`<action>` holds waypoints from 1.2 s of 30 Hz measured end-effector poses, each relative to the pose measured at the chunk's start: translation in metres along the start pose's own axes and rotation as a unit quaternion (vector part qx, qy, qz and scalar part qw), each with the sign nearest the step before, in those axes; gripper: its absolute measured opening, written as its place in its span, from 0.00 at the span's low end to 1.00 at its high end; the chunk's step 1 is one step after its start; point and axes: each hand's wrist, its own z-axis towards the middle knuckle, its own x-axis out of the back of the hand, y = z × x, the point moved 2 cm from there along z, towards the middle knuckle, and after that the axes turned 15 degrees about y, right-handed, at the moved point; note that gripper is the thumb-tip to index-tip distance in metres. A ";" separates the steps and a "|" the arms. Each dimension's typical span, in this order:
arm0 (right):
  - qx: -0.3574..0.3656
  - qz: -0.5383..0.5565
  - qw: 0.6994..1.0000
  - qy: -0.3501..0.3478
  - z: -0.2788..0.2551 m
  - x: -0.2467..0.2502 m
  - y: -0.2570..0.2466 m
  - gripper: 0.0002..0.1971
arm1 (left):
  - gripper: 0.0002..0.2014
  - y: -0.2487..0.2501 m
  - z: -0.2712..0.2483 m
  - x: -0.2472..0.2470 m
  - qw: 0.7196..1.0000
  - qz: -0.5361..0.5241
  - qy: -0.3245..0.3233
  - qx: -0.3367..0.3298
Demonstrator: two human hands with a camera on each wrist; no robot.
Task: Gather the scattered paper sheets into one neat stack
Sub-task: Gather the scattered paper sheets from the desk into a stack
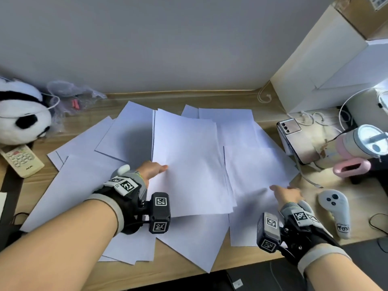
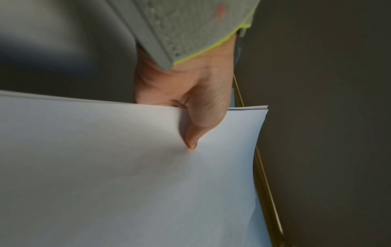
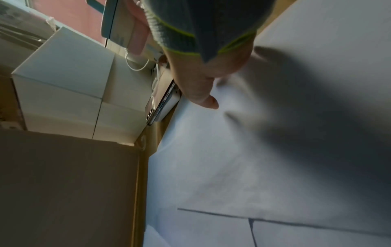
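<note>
Thumb (image 2: 193,133) of the left hand (image 1: 152,170) is pressed onto a thin stack (image 1: 189,164), its edge pinched against fingers hidden beneath. On the right hand (image 1: 287,195), finger posture cannot be told; a loose sheet (image 1: 256,171) left of the phone (image 1: 290,133) is partly covered. If dragged, it could be buckled.

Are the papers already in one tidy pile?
No, the paper sheets lie fanned out across the desk at different angles, overlapping loosely.

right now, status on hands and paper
Left hand pinches the stack at its left edge. Right hand at a loose sheet, grip unclear. Other sheets lie scattered; phone and controller close on the right.
</note>
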 end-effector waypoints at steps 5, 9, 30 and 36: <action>-0.001 0.036 0.999 -0.018 0.006 0.001 0.007 0.38 | 0.28 -0.003 0.000 -0.011 0.997 0.072 0.016 -0.015; 0.050 0.001 0.996 -0.069 0.004 0.003 0.006 0.14 | 0.25 -0.002 0.002 -0.017 0.995 0.079 0.050 -0.023; 0.217 0.132 0.954 -0.158 -0.024 0.003 -0.071 0.04 | 0.31 0.010 0.016 0.012 0.992 0.043 0.118 -0.002; 0.217 0.083 0.963 -0.139 -0.021 -0.025 -0.100 0.06 | 0.26 0.008 0.035 0.035 0.974 0.060 0.219 0.007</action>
